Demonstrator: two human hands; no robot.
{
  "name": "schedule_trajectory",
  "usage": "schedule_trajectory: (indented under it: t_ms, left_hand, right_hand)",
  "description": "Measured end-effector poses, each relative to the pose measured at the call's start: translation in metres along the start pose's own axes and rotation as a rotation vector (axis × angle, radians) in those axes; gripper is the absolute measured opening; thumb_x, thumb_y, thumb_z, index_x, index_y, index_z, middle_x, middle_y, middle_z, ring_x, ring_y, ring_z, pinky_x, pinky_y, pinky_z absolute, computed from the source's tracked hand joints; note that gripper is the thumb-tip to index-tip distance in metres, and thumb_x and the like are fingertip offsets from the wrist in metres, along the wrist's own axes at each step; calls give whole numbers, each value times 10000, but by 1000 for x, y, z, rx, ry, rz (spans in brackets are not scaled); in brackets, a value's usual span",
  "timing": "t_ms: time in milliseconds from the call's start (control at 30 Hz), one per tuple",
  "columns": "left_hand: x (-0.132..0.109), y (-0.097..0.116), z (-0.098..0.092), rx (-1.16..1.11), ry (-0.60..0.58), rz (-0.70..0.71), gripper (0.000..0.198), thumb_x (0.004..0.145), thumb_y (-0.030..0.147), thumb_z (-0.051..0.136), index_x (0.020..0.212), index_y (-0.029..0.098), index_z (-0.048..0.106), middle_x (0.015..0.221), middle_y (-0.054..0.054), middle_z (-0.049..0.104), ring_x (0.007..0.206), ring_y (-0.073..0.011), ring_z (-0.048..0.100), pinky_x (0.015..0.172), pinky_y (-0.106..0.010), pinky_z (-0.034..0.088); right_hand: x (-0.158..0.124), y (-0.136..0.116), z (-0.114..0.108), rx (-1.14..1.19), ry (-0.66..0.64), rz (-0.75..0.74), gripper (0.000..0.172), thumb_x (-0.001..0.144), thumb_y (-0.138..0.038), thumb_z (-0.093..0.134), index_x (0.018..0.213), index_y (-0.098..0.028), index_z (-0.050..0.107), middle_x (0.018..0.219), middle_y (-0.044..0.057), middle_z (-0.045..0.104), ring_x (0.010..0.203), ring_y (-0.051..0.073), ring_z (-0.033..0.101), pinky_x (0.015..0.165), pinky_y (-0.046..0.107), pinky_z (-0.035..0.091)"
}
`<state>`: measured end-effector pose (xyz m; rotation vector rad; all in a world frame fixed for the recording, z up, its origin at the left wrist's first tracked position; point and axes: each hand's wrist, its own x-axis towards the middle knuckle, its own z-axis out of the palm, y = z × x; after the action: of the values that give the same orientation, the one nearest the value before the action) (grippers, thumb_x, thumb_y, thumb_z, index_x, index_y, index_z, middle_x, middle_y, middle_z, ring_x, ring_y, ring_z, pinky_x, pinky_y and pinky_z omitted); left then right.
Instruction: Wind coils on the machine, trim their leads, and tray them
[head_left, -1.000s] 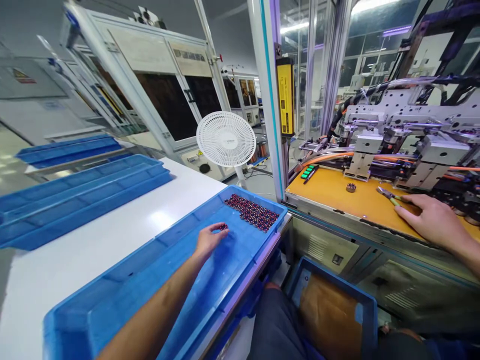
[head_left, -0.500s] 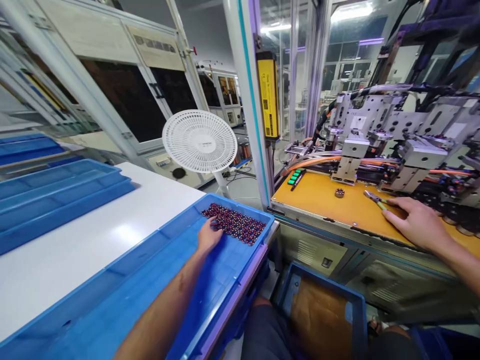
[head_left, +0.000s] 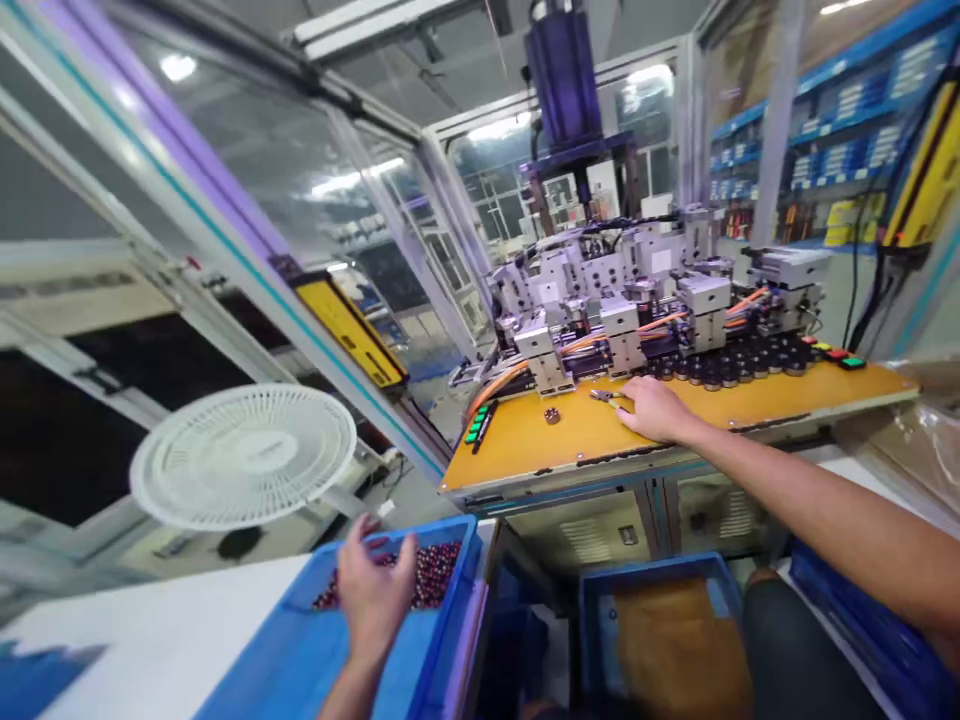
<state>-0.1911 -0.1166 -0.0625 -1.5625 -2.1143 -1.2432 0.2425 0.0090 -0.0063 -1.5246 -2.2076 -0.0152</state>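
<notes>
My left hand point(head_left: 373, 590) is over the blue tray point(head_left: 279, 655), its fingers curved and apart, with nothing visible between them. Below and behind it, many small dark round parts with reddish and coppery spots point(head_left: 435, 575) are massed at the tray's far end. My right hand point(head_left: 656, 410) rests on the yellow-orange machine table, its fingers closed round the handles of a small pair of pliers point(head_left: 604, 397) that points left. Left of the pliers, a single round coppery part point(head_left: 552, 416) sits by itself on the tabletop point(head_left: 517, 440).
A machine with metal clamp blocks point(head_left: 622, 330) and orange hoses stands behind the tabletop. Black round pieces point(head_left: 712, 370) are grouped at its right. Green-topped items point(head_left: 480, 425) lie at the left corner. A white fan point(head_left: 247, 455) stands left; a blue bin point(head_left: 664, 570) is below.
My view has swung right toward the machine. My left hand has come up off the small parts and its fingers have spread. My right hand keeps hold of the pliers on the tabletop.
</notes>
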Motion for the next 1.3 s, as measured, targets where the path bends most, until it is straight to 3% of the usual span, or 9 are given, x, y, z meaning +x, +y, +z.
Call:
schedule_trajectory:
  t_ms: [200, 367, 467, 567, 733, 933, 1033, 1100, 1300]
  left_hand:
    - [18, 125, 54, -135, -333, 216, 478, 785, 379, 699, 1207, 172, 615, 1097, -99, 712, 1107, -286, 643, 1030, -433, 472]
    - [50, 207, 112, -340, -501, -31, 389, 881, 345, 675, 1214, 159, 598, 1128, -86, 680, 965, -230, 673, 882, -465, 546]
    - [54, 227, 118, -455, -517, -141, 311, 924, 340, 623, 1178, 159, 614, 1118, -77, 674, 943, -212, 669, 839, -438, 561]
    - [35, 228, 97, -603, -499, -179, 403, 851, 313, 703, 1203, 157, 586, 1032, -60, 687, 844, -193, 681, 810, -414, 566]
    - [-35, 219, 29, -911, -445, -193, 840, 666, 366, 796, 1379, 185, 392, 1031, -59, 711, 866, -178, 709, 861, -356, 565]
    - [-128, 217, -45, -1048, -403, -196, 685, 696, 258, 820, 1305, 239, 506, 1020, -69, 753, 908, -182, 723, 820, -296, 593]
    - [-163, 213, -69, -1033, -281, -47, 602, 758, 116, 764, 1292, 309, 564, 1033, -24, 752, 928, -142, 723, 844, -236, 592]
    - [-179, 209, -79, -1013, -242, 26, 649, 763, 46, 736, 1313, 341, 561, 1031, -3, 750, 936, -128, 724, 858, -220, 592]
    - [-200, 201, -85, -1042, -253, 24, 701, 758, 15, 735, 1357, 313, 526, 1054, -29, 771, 940, -153, 740, 847, -241, 612]
  right_hand:
    - [-5, -2, -6, 46, -2, 16, 285, 969, -353, 614, 1173, -155, 622, 1229, 97, 617, 1094, 233, 616, 949, 454, 526]
    - [-9, 1, -11, -33, -23, -38, 299, 974, -361, 606, 1194, -158, 610, 1214, 89, 623, 1059, 224, 631, 911, 439, 548]
    - [-9, 4, -9, -2, 32, -91, 298, 975, -372, 604, 1175, -152, 617, 1182, 85, 637, 1026, 215, 643, 892, 427, 555]
    - [-10, 5, -8, 82, 173, -157, 317, 970, -410, 604, 1147, -148, 628, 1151, 79, 654, 1009, 211, 651, 891, 425, 552]
    - [-13, 7, -15, 238, 526, -270, 404, 906, -411, 625, 1189, -123, 639, 1252, 188, 625, 1223, 314, 558, 1056, 530, 455]
    - [-64, -31, -52, 414, 714, -458, 258, 936, -253, 545, 1151, -138, 627, 1135, 192, 663, 1109, 295, 619, 962, 499, 519]
    - [-127, -68, -82, 465, 607, -668, 258, 924, -222, 611, 1177, -173, 597, 1130, 125, 683, 1046, 222, 644, 910, 367, 539]
    - [-168, -88, -97, 388, 360, -854, 258, 929, -172, 594, 1177, -101, 589, 1117, 157, 679, 958, 221, 639, 819, 333, 531]
    - [-225, -101, -93, 323, -78, -754, 266, 908, -39, 418, 832, -132, 656, 699, 45, 606, 594, 159, 486, 554, 293, 353]
